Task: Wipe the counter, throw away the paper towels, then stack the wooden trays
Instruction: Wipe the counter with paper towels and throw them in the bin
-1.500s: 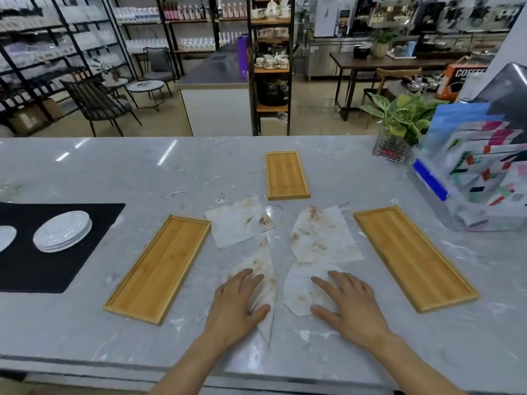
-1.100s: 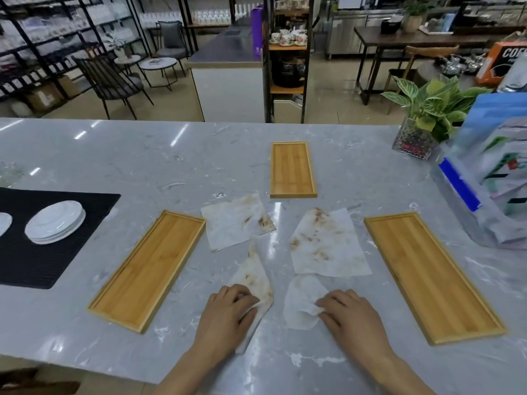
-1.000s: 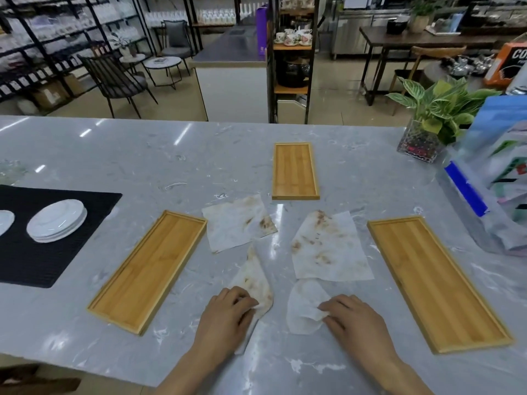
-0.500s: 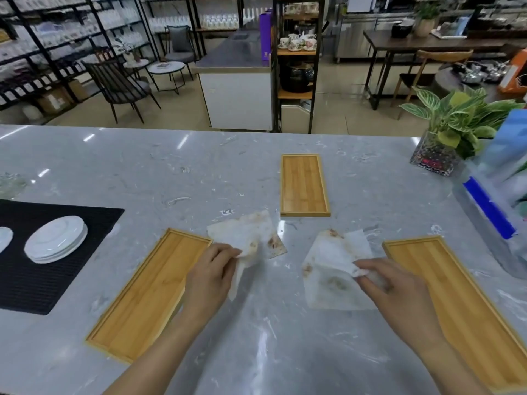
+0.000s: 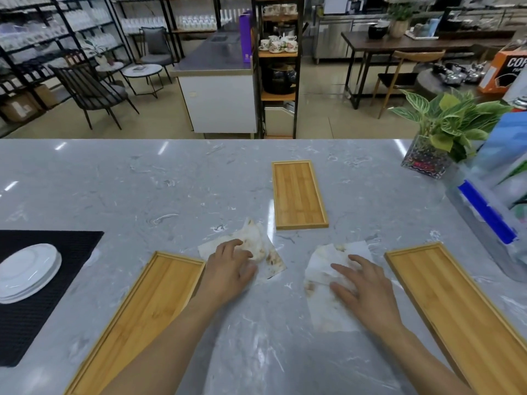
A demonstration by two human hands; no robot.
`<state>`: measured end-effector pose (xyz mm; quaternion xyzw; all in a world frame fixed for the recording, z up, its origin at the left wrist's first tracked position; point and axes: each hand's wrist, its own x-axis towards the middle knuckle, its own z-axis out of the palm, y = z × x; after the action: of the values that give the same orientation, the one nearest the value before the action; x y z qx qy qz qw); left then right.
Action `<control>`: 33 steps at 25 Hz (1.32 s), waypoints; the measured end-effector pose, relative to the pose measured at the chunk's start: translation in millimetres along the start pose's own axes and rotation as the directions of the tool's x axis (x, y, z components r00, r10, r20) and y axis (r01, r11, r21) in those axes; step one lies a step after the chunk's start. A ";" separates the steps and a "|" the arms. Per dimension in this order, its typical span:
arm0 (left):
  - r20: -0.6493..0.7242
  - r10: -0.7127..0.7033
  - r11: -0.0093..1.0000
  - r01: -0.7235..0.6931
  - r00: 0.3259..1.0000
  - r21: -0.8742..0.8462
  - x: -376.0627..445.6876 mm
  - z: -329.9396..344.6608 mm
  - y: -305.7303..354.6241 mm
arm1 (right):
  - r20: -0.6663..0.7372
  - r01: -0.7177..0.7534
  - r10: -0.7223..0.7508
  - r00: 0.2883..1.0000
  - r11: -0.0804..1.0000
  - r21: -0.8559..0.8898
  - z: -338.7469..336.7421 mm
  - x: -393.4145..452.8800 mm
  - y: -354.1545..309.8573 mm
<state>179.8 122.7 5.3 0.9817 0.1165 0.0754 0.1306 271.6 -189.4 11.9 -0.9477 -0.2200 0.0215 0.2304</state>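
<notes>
Three wooden trays lie on the grey marble counter: a long left tray, a smaller far tray and a long right tray. Between them are brown-stained paper towels. My left hand rests with curled fingers on the bunched left towels, beside the left tray's far corner. My right hand presses down, fingers spread, on the right towels, which lie partly folded over one another. Wet smears shine on the counter in front of me.
A black mat with stacked white plates sits at the left edge. At the far right stand a potted plant in a glass vase and a large clear plastic package, close to the right tray. Shelves and furniture lie beyond the counter.
Both hands slid forward from the near edge, carrying the two nearer towels onto the two farther ones. The towels now lie bunched in two piles under my hands.
</notes>
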 end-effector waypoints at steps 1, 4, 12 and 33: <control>0.073 -0.049 0.999 0.050 0.996 -0.007 -0.1 2.8 -1.8 | 0.063 -0.014 0.016 0.998 0.999 -0.035 1.5 -1.0 -0.2; 0.248 -0.137 0.991 0.133 0.959 0.035 5.7 11.6 -6.3 | 0.251 -0.008 0.054 0.967 0.984 -0.179 9.1 0.2 -1.7; 0.067 -0.086 0.996 0.085 0.994 0.011 -6.9 6.2 8.4 | 0.092 0.022 -0.001 0.996 0.972 -0.235 12.1 -13.0 -6.0; 0.058 0.375 0.779 -0.281 0.925 -0.561 -54.4 -12.1 60.0 | -0.229 -0.435 0.493 0.839 0.861 0.263 -28.5 -172.6 -59.6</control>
<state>137.8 55.8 26.8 0.9118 -0.0942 0.0448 0.3971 95.7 -227.7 53.5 -0.9371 0.0565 -0.0393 0.3421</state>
